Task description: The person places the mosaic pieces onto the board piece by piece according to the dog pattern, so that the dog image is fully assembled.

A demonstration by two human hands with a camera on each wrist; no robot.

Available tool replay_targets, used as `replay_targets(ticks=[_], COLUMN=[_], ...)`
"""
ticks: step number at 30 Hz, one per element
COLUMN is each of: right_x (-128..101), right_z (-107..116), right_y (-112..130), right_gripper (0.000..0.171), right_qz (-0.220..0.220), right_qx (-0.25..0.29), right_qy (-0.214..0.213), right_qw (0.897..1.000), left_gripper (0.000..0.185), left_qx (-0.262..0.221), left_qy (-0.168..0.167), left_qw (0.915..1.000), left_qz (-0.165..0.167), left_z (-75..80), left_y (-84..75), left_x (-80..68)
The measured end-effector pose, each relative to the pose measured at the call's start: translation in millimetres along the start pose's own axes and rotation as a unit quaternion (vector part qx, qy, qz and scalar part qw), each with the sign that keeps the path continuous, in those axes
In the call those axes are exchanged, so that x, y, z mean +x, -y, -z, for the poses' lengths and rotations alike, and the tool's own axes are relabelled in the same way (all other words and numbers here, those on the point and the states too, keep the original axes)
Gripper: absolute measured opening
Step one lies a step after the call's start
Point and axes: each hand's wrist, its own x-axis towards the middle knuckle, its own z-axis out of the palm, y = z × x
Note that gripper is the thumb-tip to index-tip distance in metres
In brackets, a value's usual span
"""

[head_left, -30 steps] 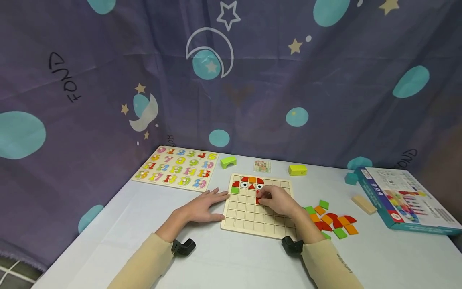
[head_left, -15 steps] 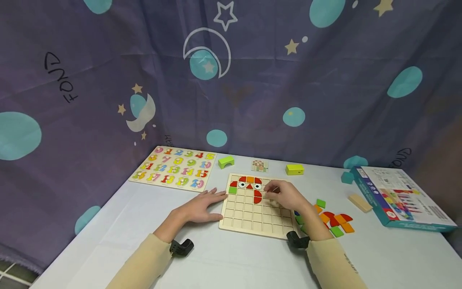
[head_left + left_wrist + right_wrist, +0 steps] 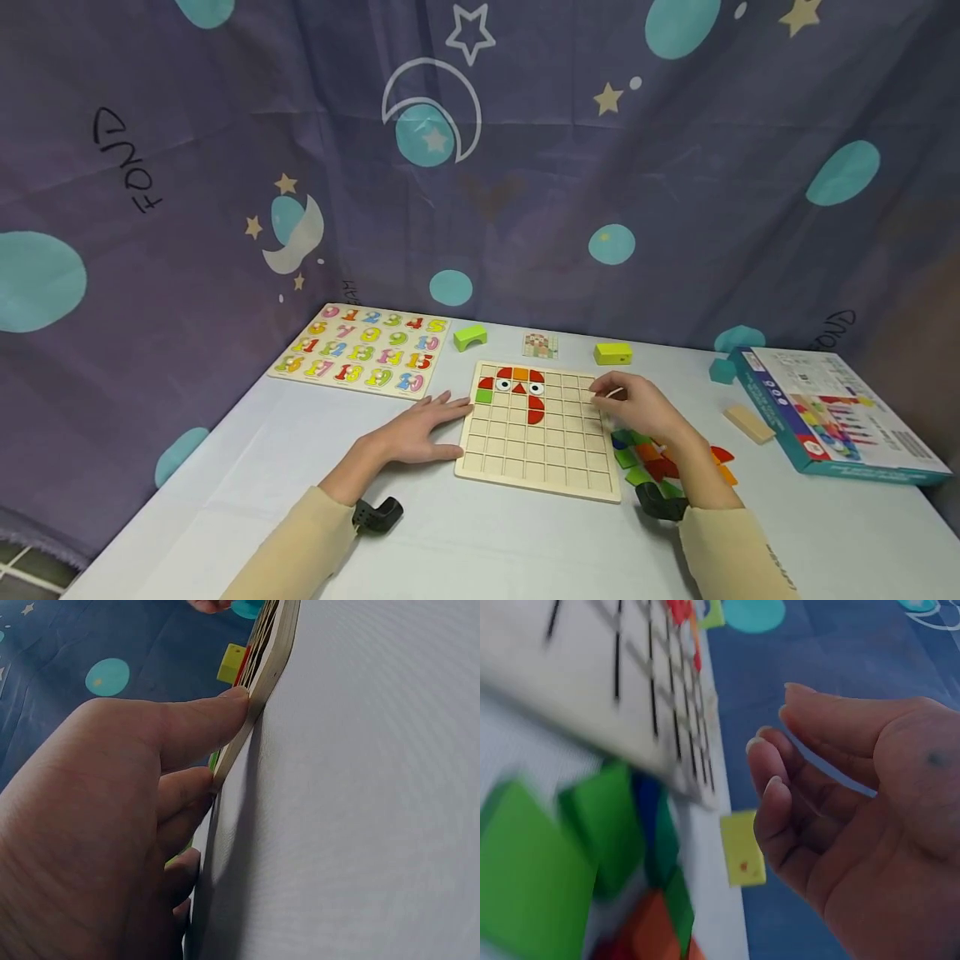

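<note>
A wooden grid board (image 3: 517,454) lies on the white table. Red, orange and green pieces and two eye tiles sit in its upper left cells, with two red quarter-round pieces (image 3: 536,409) below the right eye. My left hand (image 3: 416,429) is spread flat on the table, its thumb and index fingertip touching the board's left edge. In the left wrist view that thumb (image 3: 202,724) presses against the board's side. Above the board's right edge hovers my right hand (image 3: 637,406). In the right wrist view its loosely bent fingers (image 3: 772,810) hold nothing.
Loose coloured pieces (image 3: 647,454) are heaped right of the board, partly under the right forearm. Behind stand a green arch block (image 3: 470,337), a pattern card (image 3: 540,345) and a yellow block (image 3: 612,353). A number puzzle (image 3: 360,350) lies left; a box (image 3: 847,417) lies right.
My right hand has drawn away from the red pieces and moved right across the board to its right edge. The left hand stays at the board's left side.
</note>
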Motion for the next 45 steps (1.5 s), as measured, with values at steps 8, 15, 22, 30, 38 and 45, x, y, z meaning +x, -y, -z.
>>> replay_targets(ticks=[8,15,22,30,38,45], right_x=[-19.5,-33.3,-46.8,-50.9,-55.6,-62.6], right_z=[16.1,29.6,47.9,57.4,60.9,65.0], right_y=[-22.1,-41.6,-59.8,-73.5,-80.8,-83.5], right_gripper=[0.031,0.033,0.038,0.035,0.031,0.029], right_qz=[-0.017,-0.045,-0.057,-0.054,-0.045,-0.043], right_qx=[-0.022,-0.034,-0.030,-0.039,-0.071,-0.067], right_qy=[0.013,0.014,0.006,0.003,0.013,0.045], right_qw=[1.000,0.998,0.998,0.998,0.996,0.996], left_gripper=[0.071,0.072,0.072,0.072,0.071,0.072], left_qx=[0.002,-0.002,0.004,0.005,0.000,0.002], left_qy=[0.000,0.001,0.001,0.000,-0.003,0.000], left_qw=[1.0000,1.0000,1.0000,1.0000,1.0000,1.0000], left_qz=[0.005,0.002,0.003,0.002,0.003,0.002], left_z=[0.2,-1.0,0.3,1.3,1.9,0.2], left_y=[-0.4,-0.4,-0.3,-0.2,-1.3,0.2], left_x=[0.7,1.1,1.5,2.2,1.6,0.9])
